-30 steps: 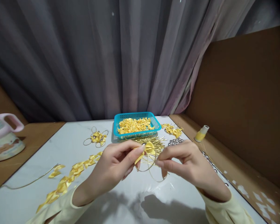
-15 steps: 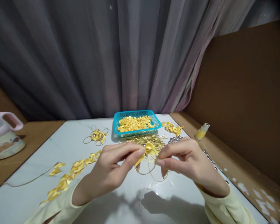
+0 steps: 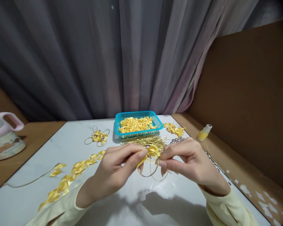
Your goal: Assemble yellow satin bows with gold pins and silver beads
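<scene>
Between my two hands, above the table, is a yellow ribbon bow (image 3: 153, 151) with a silver bead (image 3: 148, 146) on it and a looped gold cord (image 3: 149, 175) hanging below. My left hand (image 3: 119, 168) is closed, pinching the bow's left side beside the bead between thumb and forefinger. My right hand (image 3: 187, 161) is closed too, with thumb and forefinger pinched on the cord at the bow's right edge. A second thin loop shows behind the first. Both sets of fingertips partly hide where the cord meets the ribbon.
Behind my hands, a blue basket (image 3: 118, 125) holds yellow bows, with gold cords (image 3: 153, 142) in front. Silver beads (image 3: 176, 140) and more bows (image 3: 176, 129) lie right. A thread spool (image 3: 204, 133) stands farther right. Left are finished-looking looped bows (image 3: 99, 137), a bow row (image 3: 77, 168) and a mug (image 3: 6, 138).
My right hand has shifted slightly left, closer to my left hand. The bow has turned a little and the cord loop looks slightly smaller. Both hands keep their pinch.
</scene>
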A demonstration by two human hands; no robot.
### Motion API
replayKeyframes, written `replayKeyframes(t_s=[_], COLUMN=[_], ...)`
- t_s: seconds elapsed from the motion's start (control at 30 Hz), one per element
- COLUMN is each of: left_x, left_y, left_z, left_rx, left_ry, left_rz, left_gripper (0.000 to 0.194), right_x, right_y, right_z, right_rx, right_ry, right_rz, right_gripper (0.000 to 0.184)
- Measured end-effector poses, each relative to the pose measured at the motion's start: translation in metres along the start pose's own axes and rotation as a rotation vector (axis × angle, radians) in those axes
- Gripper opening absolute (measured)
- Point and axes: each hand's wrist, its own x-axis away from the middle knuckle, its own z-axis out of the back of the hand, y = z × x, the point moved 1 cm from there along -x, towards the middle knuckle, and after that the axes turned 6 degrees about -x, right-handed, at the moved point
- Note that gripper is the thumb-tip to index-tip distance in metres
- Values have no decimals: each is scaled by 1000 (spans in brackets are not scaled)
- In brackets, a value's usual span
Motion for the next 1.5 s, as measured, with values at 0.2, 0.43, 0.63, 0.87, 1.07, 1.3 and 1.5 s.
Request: replayKeyframes(t_s=[0.2,0.43,0.63,0.87,1.07,1.3,1.5], left_x=[2,2,0,2,3,1,-2], left_y=[1,-5,-4,-4,-5,-4,-6], left_z=[0,-5,-7,-12,-14,-14,-15], left_rx=[218,481,519,397,476,548,644], left_ry=[-66,-117,-110,-12,-10,-18,-37], left_rz=[129,256,229,215,253,284,334], left_gripper=[19,21,20,17,17,19,20], right_x=[1,4,5,5,4,3,4], right_y=[0,0,-5,-4,-3,-4,-7], right_z=[-1,-2,-1,-2,-3,-4,-5], right_rx=[-6,-2,47,64,57,45,71], right_ry=[-8,-13,2,37,46,65,70], right_rz=[35,53,58,78,82,82,79], right_gripper=[19,17,21,20,20,19,20])
